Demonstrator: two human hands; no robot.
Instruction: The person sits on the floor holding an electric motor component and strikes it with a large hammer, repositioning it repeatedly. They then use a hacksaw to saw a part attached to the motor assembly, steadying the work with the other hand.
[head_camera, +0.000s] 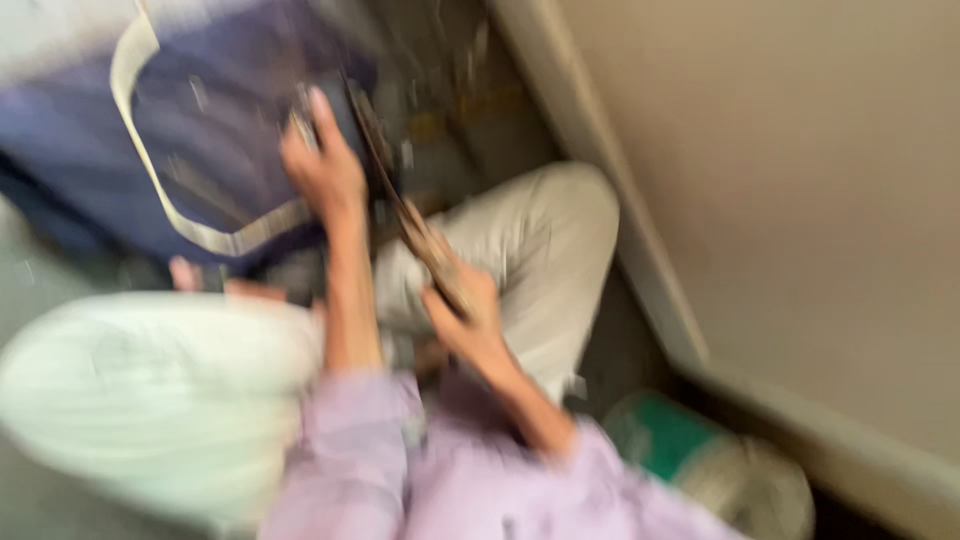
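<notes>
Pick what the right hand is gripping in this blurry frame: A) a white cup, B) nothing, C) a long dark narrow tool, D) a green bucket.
C: the right hand is closed around the lower end of a long dark tool that runs up to the left hand by the blue bag; blur hides what kind of tool it is.

Long thin dark tool (405, 210), brownish, blurry. Tilted, runs from top left down to lower right. Upper end by left hand (322, 165), lower end in right hand (465, 320). Kind of tool unclear.
</notes>
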